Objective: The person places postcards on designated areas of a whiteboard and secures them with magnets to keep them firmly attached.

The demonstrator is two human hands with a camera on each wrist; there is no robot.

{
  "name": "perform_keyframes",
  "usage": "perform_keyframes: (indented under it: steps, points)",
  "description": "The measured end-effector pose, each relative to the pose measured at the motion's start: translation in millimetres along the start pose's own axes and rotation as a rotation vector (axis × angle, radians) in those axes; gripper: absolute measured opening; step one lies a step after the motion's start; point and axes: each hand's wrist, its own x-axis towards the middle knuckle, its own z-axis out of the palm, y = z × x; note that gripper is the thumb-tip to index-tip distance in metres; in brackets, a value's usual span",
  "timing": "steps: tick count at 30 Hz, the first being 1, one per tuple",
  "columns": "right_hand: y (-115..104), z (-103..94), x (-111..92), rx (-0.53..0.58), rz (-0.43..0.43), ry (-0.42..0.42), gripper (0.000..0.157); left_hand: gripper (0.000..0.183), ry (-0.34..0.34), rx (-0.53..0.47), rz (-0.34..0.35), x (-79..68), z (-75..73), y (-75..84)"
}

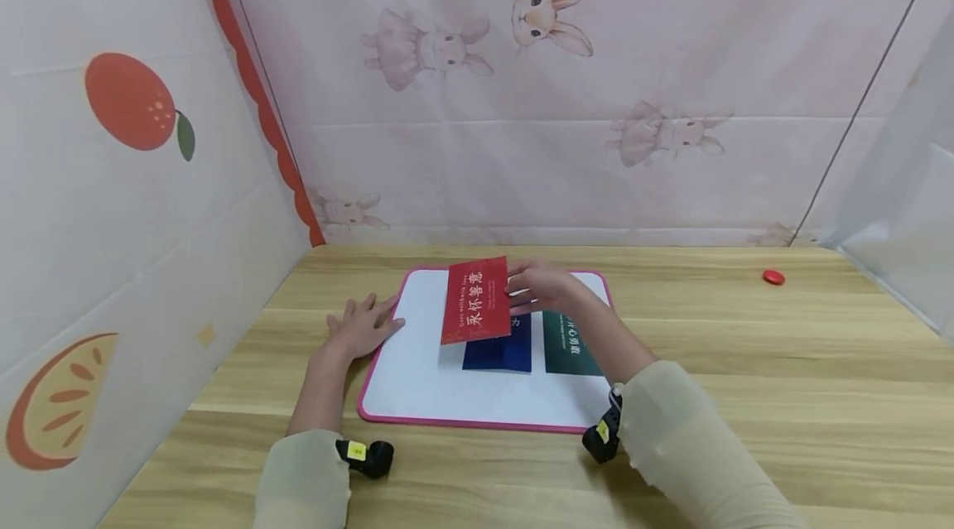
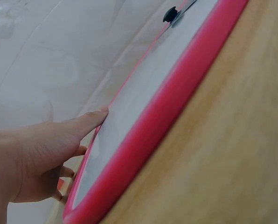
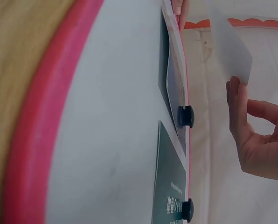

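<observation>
A red card (image 1: 465, 301) with white writing is pinched by its right edge in my right hand (image 1: 546, 285), raised over the whiteboard. Its pale back (image 3: 232, 51) shows in the right wrist view. The pink-rimmed whiteboard (image 1: 432, 396) lies on the table. On it are a dark blue card (image 1: 498, 357), partly hidden by the red one, and a green card (image 1: 562, 347), partly behind my right forearm. Black magnets (image 3: 187, 116) sit at the upper edges of both cards. My left hand (image 1: 363, 329) rests at the board's left edge, thumb on the board, other fingers spread beyond the rim.
A small red round object (image 1: 773, 276) lies at the far right of the wooden table (image 1: 782, 413). Behind the table hangs a pink sheet (image 1: 462, 173) printed with rabbits, and a white sheet (image 1: 67, 247) with fruit covers the left side.
</observation>
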Motion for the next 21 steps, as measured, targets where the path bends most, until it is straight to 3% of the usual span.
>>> perform_keyframes:
  steps: [21]
  points:
    - [4, 20.3, 12, 0.052, 0.036, 0.049, 0.035, 0.048, -0.007, 0.001, -0.021, 4.2, 1.1, -3.0]
